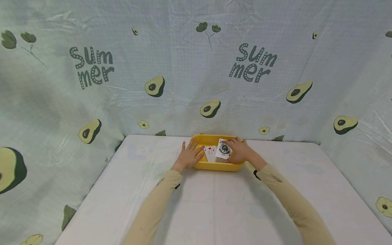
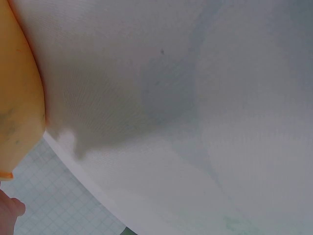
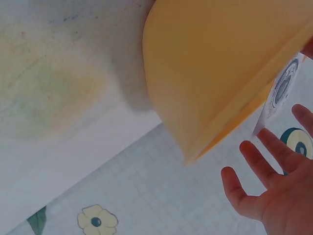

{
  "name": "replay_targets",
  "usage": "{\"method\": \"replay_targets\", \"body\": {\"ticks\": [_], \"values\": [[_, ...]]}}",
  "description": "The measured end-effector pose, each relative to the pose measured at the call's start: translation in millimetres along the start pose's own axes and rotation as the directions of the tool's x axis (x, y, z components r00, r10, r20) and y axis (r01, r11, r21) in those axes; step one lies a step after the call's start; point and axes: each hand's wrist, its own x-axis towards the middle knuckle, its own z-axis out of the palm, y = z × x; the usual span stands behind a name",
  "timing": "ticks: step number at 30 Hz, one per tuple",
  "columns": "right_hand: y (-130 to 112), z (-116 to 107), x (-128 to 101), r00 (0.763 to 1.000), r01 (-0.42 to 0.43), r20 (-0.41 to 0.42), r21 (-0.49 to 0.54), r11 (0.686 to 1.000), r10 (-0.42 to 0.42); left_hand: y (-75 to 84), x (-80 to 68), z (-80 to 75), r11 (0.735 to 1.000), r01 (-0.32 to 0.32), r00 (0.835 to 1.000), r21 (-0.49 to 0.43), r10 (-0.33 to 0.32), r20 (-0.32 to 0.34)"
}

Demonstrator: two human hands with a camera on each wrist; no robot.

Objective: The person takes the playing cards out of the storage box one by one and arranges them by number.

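A yellow plastic basket (image 1: 214, 166) stands at the far edge of the white table. Inside it, to the left, lie playing cards (image 1: 210, 153) showing red hearts. My right hand (image 1: 240, 149) grips a playing card, the ace of spades (image 1: 224, 148), over the basket's right half; whether more cards sit beneath it I cannot tell. In the right wrist view the ace (image 3: 282, 90) is tilted at the basket's rim, with the other fingers spread. My left hand (image 1: 188, 156) lies over the basket's left end, fingers straight and spread, beside the heart cards.
The white table (image 1: 196, 211) stretches between the forearms and to both sides. Right behind the basket hangs a pale cloth (image 1: 183, 112) printed with avocados and lettering; it also closes off the left and right sides.
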Motion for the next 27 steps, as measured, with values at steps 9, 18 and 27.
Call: {"method": "replay_targets", "body": {"ticks": [9,18,27], "values": [[8,-13,-14,0.998,0.047,-0.037,0.045,0.998,-0.045,0.5,-0.1,-0.6,1.000,-0.006,1.000,-0.009,0.006,0.002],[20,-23,-26,0.999,0.035,-0.038,0.024,0.999,-0.034,0.3,1.3,-0.6,1.000,0.007,1.000,-0.010,-0.007,0.013],[41,-32,-38,0.997,0.014,-0.070,0.004,1.000,-0.014,-0.1,-0.7,-1.7,1.000,-0.018,1.000,-0.018,0.018,-0.002]]}}
